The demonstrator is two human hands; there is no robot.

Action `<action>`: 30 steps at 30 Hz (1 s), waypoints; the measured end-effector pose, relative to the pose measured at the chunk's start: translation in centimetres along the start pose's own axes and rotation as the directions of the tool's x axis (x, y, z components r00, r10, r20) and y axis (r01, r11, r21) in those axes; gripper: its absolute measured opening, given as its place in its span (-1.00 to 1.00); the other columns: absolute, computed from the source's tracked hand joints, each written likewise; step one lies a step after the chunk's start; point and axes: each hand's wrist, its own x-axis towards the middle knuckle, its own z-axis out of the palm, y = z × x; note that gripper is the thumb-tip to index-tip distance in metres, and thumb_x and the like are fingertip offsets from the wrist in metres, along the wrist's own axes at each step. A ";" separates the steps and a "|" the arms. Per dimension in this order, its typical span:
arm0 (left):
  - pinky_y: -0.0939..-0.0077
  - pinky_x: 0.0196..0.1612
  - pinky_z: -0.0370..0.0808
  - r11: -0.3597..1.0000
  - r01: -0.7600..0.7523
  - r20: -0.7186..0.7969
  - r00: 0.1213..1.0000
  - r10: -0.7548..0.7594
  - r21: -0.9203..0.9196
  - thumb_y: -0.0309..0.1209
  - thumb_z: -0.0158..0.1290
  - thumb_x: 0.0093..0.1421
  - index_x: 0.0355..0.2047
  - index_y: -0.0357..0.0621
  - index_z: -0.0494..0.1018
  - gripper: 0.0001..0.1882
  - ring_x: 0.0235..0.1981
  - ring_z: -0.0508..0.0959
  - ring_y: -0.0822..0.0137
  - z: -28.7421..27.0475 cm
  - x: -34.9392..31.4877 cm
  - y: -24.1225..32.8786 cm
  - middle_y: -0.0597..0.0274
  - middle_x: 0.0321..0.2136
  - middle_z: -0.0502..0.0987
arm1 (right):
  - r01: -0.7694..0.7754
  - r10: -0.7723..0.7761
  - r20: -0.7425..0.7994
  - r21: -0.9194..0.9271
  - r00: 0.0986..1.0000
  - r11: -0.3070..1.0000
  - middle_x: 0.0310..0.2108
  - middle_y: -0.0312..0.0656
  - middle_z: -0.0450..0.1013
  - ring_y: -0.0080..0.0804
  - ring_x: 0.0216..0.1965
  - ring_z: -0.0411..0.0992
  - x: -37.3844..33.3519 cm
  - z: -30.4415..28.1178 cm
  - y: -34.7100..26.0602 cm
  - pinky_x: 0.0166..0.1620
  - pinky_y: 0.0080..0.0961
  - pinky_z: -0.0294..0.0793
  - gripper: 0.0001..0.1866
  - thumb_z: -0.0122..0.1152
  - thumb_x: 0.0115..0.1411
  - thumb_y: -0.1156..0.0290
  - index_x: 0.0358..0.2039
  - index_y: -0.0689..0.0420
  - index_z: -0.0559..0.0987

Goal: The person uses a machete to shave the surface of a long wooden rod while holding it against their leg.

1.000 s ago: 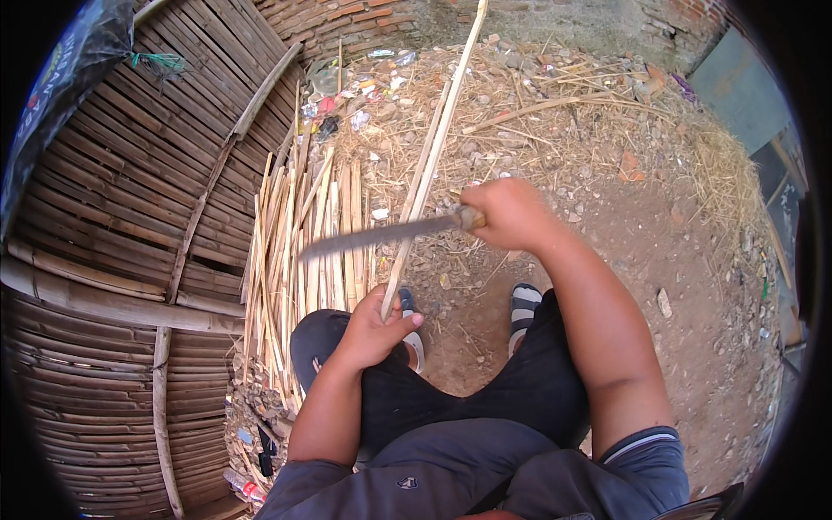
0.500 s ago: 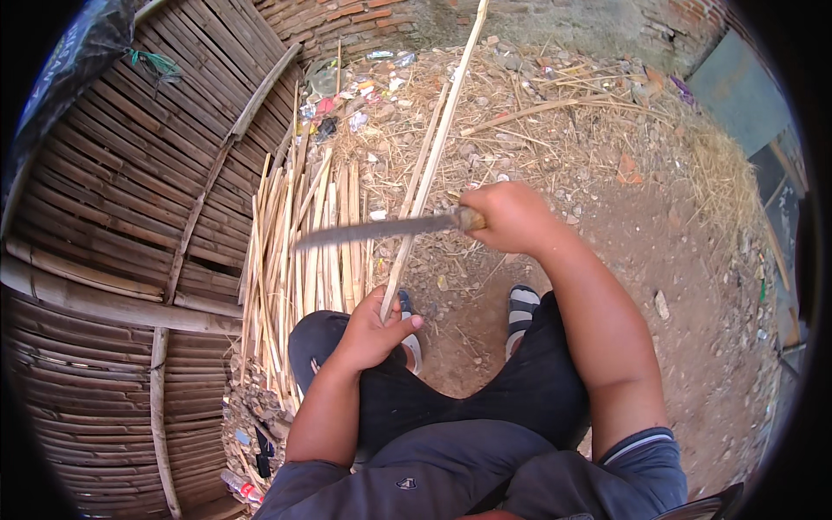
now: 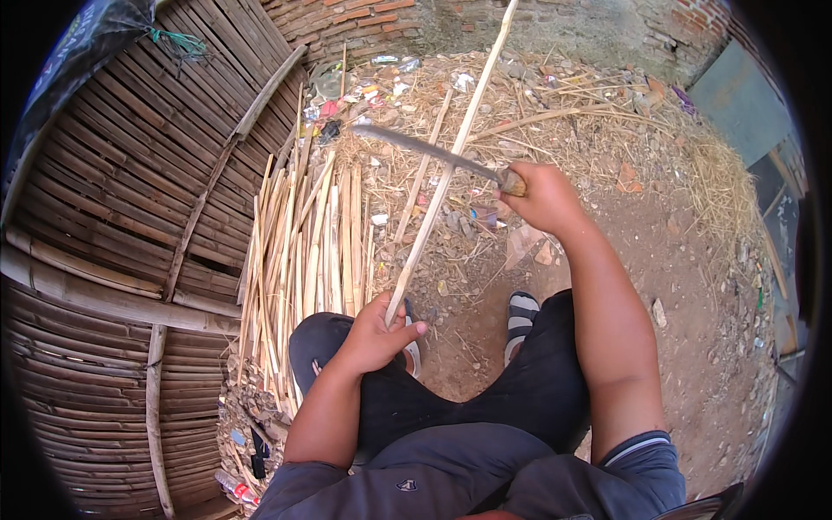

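A long pale bamboo strip [image 3: 438,198] slants up and away from my left knee toward the brick wall. My left hand [image 3: 377,336] is closed around its near end, the thumb pointing right. In my right hand [image 3: 544,198] is the wooden handle of a machete [image 3: 416,148], fingers wrapped round it. The long dark blade crosses the strip about midway, its tip pointing left and away from me. Blade and strip overlap in the picture, and they appear to touch. Part of the handle is hidden inside my right fist.
Several cut bamboo strips [image 3: 334,238] lie in a pile left of my feet, beside a slatted bamboo wall [image 3: 113,173]. Straw and litter [image 3: 555,121] cover the far ground before a brick wall [image 3: 451,26]. A grey sheet [image 3: 741,100] leans at the far right.
My right hand has moved away from me and slightly right, carrying the machete farther up the strip. The blade now tilts with its tip farther away. The strip's far end has swung slightly right.
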 end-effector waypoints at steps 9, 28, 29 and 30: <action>0.71 -0.21 0.35 0.992 -0.057 -0.031 0.998 0.054 -0.109 -0.43 0.40 0.22 0.00 -0.19 0.38 -0.53 -0.27 0.33 0.65 0.6 -0.2 0.7 0.49 -0.25 0.31 | 0.339 -0.320 0.165 -0.101 0.933 0.935 -0.36 -0.10 0.65 -0.03 -0.26 0.64 -1.0 2.3 -3.0 -0.17 -0.09 0.62 -0.77 0.42 0.13 0.20 -0.25 0.00 0.68; 0.76 -0.16 0.36 0.996 -0.010 -0.011 1.000 0.009 -0.084 -0.56 0.37 0.19 0.17 -0.23 0.36 -0.42 -0.23 0.36 0.66 0.5 0.0 0.3 0.50 -0.23 0.35 | 0.370 -0.351 0.168 -0.099 0.921 0.924 -0.35 -0.07 0.64 0.02 -0.22 0.63 -1.2 2.2 -3.0 -0.16 -0.06 0.61 -0.73 0.46 0.02 0.25 -0.26 0.03 0.66; 0.76 -0.16 0.36 0.998 0.011 -0.008 1.000 -0.012 -0.069 -0.57 0.37 0.19 0.19 -0.24 0.36 -0.40 -0.23 0.36 0.66 0.3 0.0 0.2 0.50 -0.23 0.35 | 0.377 -0.357 0.169 -0.103 0.919 0.921 -0.35 -0.07 0.64 0.02 -0.22 0.63 -1.0 2.2 -2.8 -0.16 -0.06 0.61 -0.73 0.46 0.01 0.25 -0.27 0.03 0.66; 0.76 -0.15 0.37 0.998 0.029 -0.002 1.000 -0.029 -0.056 -0.57 0.36 0.19 0.20 -0.25 0.35 -0.39 -0.22 0.36 0.66 0.2 0.0 0.2 0.50 -0.23 0.36 | 0.323 -0.309 0.171 -0.065 0.936 0.944 -0.35 -0.07 0.64 0.03 -0.22 0.63 -0.7 2.1 -2.4 -0.16 -0.06 0.61 -0.71 0.47 0.02 0.24 -0.25 0.03 0.67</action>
